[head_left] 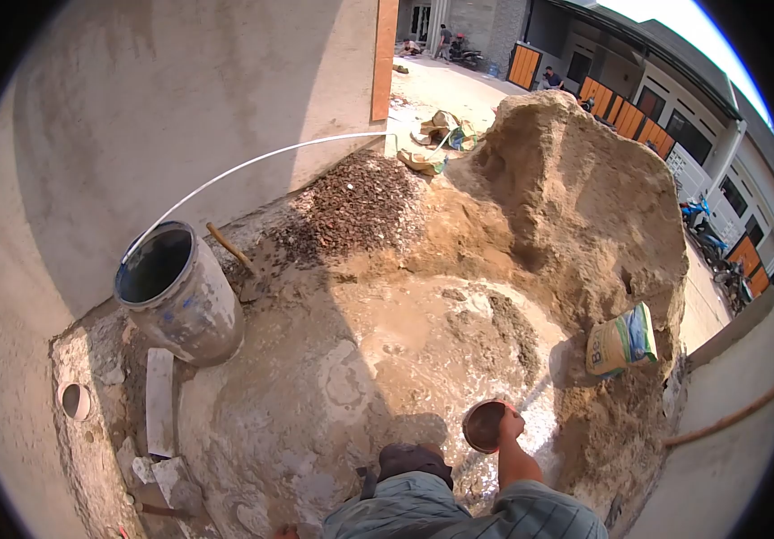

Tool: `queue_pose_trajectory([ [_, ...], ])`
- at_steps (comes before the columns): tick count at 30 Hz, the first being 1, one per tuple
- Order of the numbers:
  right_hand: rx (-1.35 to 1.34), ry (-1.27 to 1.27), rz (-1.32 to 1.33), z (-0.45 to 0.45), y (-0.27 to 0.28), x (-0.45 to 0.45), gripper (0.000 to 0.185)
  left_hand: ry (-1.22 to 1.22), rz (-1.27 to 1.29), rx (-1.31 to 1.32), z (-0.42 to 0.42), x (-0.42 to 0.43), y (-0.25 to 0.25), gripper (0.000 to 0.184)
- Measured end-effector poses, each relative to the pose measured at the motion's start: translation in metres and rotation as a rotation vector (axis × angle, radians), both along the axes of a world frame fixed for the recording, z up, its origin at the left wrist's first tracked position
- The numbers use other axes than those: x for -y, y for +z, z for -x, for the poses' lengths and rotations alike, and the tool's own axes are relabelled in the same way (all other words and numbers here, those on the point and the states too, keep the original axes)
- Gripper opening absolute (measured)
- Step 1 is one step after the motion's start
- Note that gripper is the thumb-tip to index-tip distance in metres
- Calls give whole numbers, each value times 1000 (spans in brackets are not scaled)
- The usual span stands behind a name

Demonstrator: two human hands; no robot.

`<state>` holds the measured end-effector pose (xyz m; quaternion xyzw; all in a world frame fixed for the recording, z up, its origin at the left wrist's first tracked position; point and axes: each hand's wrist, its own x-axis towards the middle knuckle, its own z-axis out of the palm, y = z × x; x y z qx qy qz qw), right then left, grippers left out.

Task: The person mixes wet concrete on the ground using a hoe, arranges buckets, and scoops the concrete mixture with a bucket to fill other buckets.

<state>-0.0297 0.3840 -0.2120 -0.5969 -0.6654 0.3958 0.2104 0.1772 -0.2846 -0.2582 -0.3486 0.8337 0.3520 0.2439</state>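
Observation:
My right hand (511, 424) is closed on the rim of a small round pail (482, 426), whose dark brown inside faces up towards me. Below it spreads wet grey mortar mix (405, 359), with a pale, shiny patch around the pail. A whitish streak crosses the ground just beyond my fingers; I cannot make out whether it is water. Only a sliver of my left hand (287, 532) shows at the bottom edge, its fingers hidden. To the right, a printed cement bag (620, 341) leans against the sand pile (584, 207).
On the left stands a large drum (185, 301) with a white hose (252, 162) running into it, beside a wooden handle (229, 247). Reddish gravel (355, 207) lies by the wall (189, 90). A concrete slab (160, 402) is near the drum. People and motorbikes are far off.

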Motion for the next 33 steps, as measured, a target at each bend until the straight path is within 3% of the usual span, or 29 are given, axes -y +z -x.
queue_pose_trajectory([
  [10, -27, 36, 2, 17, -7, 4, 36, 107, -54, -153, -26, 20, -44, 44],
  [13, -10, 58, 14, 17, -12, 3, 37, 170, -116, -187, -33, 16, -36, 41],
  [19, 18, 52, -21, 12, -7, 8, 37, 103, 32, -141, -27, 11, -46, 50],
  [22, 8, 63, -25, 10, -7, 8, 37, 97, 113, -243, -25, 12, -47, 54],
  [33, 9, 90, 5, 15, -7, 2, 38, 130, -92, -142, -19, 6, -44, 45],
])
